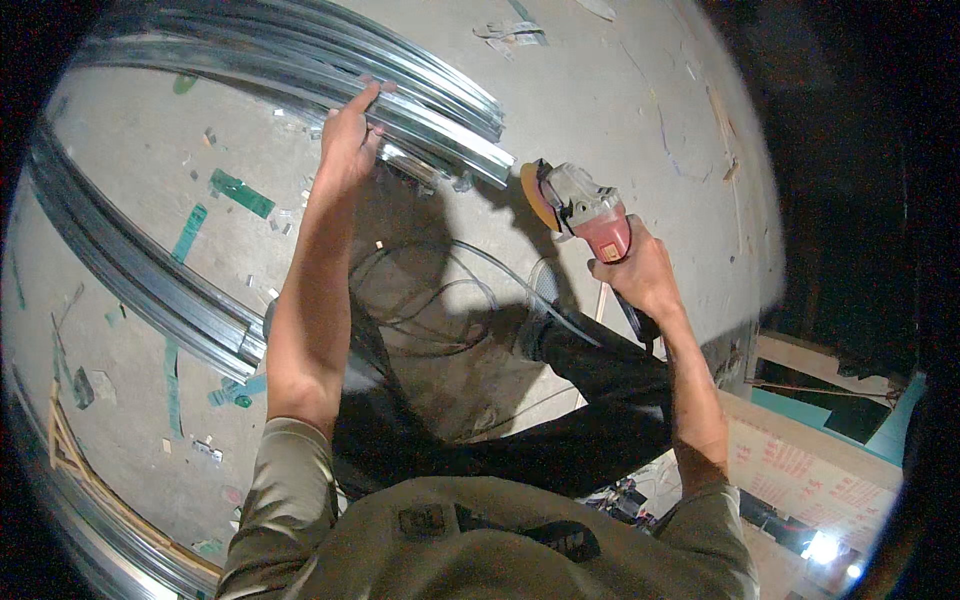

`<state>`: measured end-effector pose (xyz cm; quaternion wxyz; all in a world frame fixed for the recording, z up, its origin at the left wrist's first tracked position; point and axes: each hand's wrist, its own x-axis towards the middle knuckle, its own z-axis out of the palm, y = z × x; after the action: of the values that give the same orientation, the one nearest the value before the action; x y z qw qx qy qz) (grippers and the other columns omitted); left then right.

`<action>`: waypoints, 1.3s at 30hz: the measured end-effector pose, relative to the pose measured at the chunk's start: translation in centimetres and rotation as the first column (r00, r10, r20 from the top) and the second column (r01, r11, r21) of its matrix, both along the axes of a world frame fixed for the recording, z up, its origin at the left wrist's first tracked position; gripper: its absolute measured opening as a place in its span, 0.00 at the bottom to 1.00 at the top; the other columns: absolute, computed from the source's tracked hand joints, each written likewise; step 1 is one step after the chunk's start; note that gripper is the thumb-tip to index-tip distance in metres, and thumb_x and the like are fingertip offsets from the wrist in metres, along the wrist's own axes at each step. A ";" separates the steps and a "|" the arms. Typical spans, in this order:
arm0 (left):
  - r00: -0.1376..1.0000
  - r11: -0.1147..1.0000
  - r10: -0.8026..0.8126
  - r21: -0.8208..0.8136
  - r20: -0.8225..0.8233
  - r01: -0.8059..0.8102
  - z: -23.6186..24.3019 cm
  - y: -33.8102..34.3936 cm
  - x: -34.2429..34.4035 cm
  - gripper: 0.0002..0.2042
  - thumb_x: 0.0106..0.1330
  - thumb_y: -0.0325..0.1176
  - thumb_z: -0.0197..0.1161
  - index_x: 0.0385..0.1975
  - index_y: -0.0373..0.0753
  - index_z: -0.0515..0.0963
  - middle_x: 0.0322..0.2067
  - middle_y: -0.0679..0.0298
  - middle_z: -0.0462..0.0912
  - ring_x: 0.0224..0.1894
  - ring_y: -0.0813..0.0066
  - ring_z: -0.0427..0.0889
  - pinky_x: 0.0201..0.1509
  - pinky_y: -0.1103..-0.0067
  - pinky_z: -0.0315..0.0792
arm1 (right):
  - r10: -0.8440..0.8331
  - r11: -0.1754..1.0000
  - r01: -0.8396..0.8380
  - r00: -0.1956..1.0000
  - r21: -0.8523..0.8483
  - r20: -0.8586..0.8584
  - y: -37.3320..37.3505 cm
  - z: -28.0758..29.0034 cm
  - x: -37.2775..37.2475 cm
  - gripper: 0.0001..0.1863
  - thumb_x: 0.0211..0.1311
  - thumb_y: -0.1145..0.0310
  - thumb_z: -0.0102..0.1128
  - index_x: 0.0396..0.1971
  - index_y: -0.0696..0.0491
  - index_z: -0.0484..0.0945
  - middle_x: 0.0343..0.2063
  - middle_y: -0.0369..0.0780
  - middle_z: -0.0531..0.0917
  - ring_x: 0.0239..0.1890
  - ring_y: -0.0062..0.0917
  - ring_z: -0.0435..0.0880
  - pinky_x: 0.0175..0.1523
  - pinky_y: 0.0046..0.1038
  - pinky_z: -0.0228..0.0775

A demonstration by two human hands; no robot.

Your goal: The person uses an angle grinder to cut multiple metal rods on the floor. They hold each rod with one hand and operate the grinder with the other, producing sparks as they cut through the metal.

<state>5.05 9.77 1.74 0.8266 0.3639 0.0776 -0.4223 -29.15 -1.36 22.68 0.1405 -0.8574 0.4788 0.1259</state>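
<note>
My right hand (645,275) is wrapped round the body of a red and grey angle grinder (597,208). Its yellowish disc (540,196) faces left, a short way right of the ends of some long metal channels. My left hand (352,132) grips the nearest shiny metal channel (450,138) of that bundle, with the fingers over its upper edge and the thumb below. More galvanized channels (300,45) lie alongside, running off to the upper left. Whether the disc is spinning cannot be told.
Another bundle of metal channels (150,255) lies on the concrete floor (130,130) at left. A grey cable (470,345) loops between my legs. Green tape strips (242,193) and small metal scraps litter the floor. A printed board (810,455) stands at the lower right.
</note>
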 end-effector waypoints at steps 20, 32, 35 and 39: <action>0.995 0.990 0.103 0.100 -0.014 -0.101 1.3 -0.4 -1.3 0.10 0.71 0.36 0.65 0.42 0.35 0.83 0.34 0.63 0.84 0.30 0.77 0.76 0.27 0.80 0.65 | 0.067 0.996 -0.066 0.998 0.053 -0.018 0.5 0.6 0.7 0.33 0.41 0.61 0.77 0.47 0.63 0.76 0.38 0.55 0.86 0.43 0.47 0.87 0.50 0.40 0.78; 0.992 0.992 0.122 0.036 -0.012 -0.121 0.2 0.2 -0.9 0.16 0.72 0.32 0.62 0.54 0.30 0.73 0.43 0.53 0.85 0.42 0.62 0.85 0.34 0.70 0.79 | 0.051 0.999 -0.050 0.996 0.015 -0.076 0.4 0.7 1.0 0.33 0.41 0.63 0.76 0.49 0.62 0.75 0.38 0.55 0.86 0.44 0.48 0.87 0.50 0.41 0.78; 0.994 0.994 0.106 0.020 -0.017 -0.105 0.1 0.3 -1.0 0.15 0.72 0.32 0.61 0.53 0.31 0.74 0.41 0.52 0.85 0.42 0.63 0.85 0.35 0.70 0.79 | 0.065 0.998 -0.063 0.995 0.024 -0.073 0.3 0.8 1.0 0.34 0.41 0.63 0.76 0.49 0.62 0.75 0.38 0.56 0.86 0.43 0.49 0.87 0.50 0.41 0.78; 0.997 0.997 0.079 0.000 -0.007 -0.079 0.1 0.5 -1.0 0.13 0.73 0.31 0.61 0.52 0.32 0.75 0.42 0.53 0.86 0.41 0.65 0.85 0.35 0.71 0.78 | 0.046 0.998 -0.042 0.994 0.046 -0.094 0.2 0.9 1.2 0.35 0.41 0.62 0.75 0.51 0.62 0.74 0.38 0.56 0.86 0.43 0.50 0.87 0.50 0.41 0.78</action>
<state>4.05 10.31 1.82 0.8425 0.3589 0.0945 -0.3905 -27.93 -1.12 23.61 0.1333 -0.8576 0.4629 0.1802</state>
